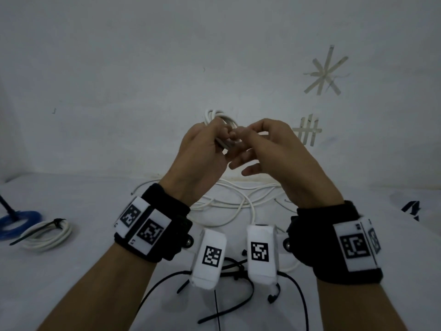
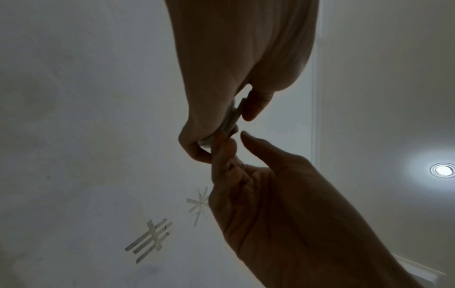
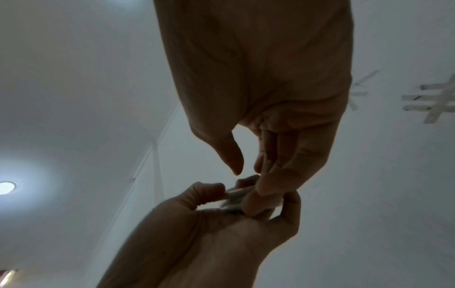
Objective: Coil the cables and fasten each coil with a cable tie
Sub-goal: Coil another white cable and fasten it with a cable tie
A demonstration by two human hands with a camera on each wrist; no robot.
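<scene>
Holding: a person's two bare hands are raised together above a white table [image 1: 83, 295], working on a bundle of white cable.
Left hand: the left hand [image 1: 200, 151] has its fingers curled round the white cable coil [image 1: 220, 119], whose loops stick up above the knuckles.
Right hand: the right hand [image 1: 269, 149] meets the left at the fingertips, its thumb and forefinger bent toward the coil; whether they pinch the cable or only touch it cannot be told.
Wrist views: both show the hands from below against the ceiling, with a pale strand of cable clamped between the left thumb and fingers [image 2: 197, 150].
Loose cable: more white cable [image 1: 238, 199] lies in slack loops on the table below the hands, near its far edge.
Finished coils: a white coil [image 1: 47, 234] cinched with a black tie lies near the left edge, and a blue coil [image 1: 19, 222] sits just beyond it.
Cable ties: several loose black cable ties [image 1: 236, 280] lie scattered near the front edge, between the forearms.
Wrists: each carries a black band [image 1: 152, 230] with square printed markers.
Wall: tape marks [image 1: 325, 72] are stuck to the wall behind.
</scene>
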